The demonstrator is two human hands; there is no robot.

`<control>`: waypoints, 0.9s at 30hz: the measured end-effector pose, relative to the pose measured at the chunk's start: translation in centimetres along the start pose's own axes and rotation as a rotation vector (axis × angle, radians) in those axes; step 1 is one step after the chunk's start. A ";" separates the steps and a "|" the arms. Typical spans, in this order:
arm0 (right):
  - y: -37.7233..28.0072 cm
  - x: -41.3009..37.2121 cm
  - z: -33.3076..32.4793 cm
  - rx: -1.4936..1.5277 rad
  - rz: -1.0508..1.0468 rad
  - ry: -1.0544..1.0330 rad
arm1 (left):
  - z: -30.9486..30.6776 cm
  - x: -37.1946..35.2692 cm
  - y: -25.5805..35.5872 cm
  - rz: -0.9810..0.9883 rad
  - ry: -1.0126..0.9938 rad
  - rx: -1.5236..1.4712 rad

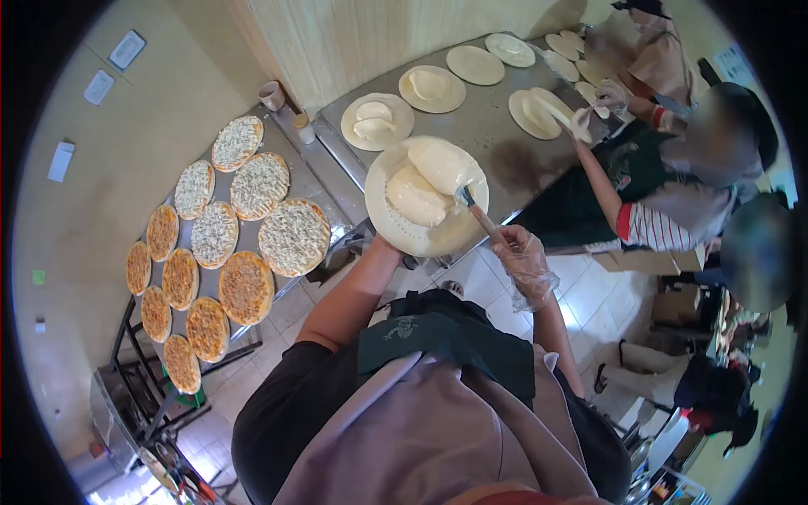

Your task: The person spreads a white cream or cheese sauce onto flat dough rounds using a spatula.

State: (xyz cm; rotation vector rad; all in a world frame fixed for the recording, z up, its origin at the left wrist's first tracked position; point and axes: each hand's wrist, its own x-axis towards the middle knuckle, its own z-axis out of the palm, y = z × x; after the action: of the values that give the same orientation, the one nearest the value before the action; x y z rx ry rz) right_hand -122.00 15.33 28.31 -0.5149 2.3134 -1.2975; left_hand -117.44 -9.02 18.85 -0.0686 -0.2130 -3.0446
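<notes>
A round cream plate [389, 225] is held up in front of me, with two pale half-moon pieces of folded dough [417, 199] on it. My left hand [390, 249] supports it from below; its fingers are hidden under the plate. In a clear plastic glove, my right hand [523, 259] grips a pastry brush [486, 220] by its wooden handle. The brush's dark bristles touch the right end of the upper dough piece.
Several topped pizzas [295, 237] cover the metal table on the left. Along the back metal table [471, 126] stand more plates [377, 143], some with folded dough. A co-worker [648, 177] handles dough at the right, with other people beyond. A mug [271, 95] stands by the wall.
</notes>
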 end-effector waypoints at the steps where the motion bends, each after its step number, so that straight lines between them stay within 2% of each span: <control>1: 0.6 1.4 -1.0 0.005 -0.001 -0.030 | -0.2 0.7 -0.8 0.056 -0.010 -0.006; 3: 2.3 4.6 -3.0 0.224 0.087 -0.147 | -0.7 2.6 -2.2 0.105 0.030 -0.016; 8: 4.8 11.1 -6.6 0.247 0.013 -0.281 | -1.2 6.3 -4.2 0.211 0.120 -0.103; 11: 5.0 14.5 -7.3 0.194 -0.099 -0.197 | -1.7 9.1 -3.8 0.272 0.176 -0.070; 15: 5.0 18.0 -7.6 0.057 -0.188 -0.068 | -0.4 13.4 -2.6 0.283 0.105 -0.007; 17: 3.4 19.1 -7.8 0.248 0.068 -0.103 | 0.2 15.8 -2.0 0.265 0.125 0.004; 19: 4.0 21.5 -8.3 0.310 0.044 -0.115 | 0.5 18.4 -2.0 0.261 0.082 -0.011; 21: 4.6 24.9 -8.4 0.297 0.132 -0.029 | 0.5 21.1 -1.2 0.263 0.054 -0.007; 24: 6.0 29.9 -8.9 0.418 0.199 0.048 | -1.1 24.3 -1.2 0.320 0.131 0.047; 27: 8.6 36.9 -9.1 0.404 0.230 0.127 | -1.2 26.0 -1.0 0.349 0.142 0.038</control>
State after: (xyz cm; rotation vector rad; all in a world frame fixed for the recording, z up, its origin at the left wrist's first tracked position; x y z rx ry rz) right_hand -158.65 7.00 18.12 -0.0331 2.0490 -1.6590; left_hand -143.42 -10.40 18.86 0.1024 -0.2212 -2.6834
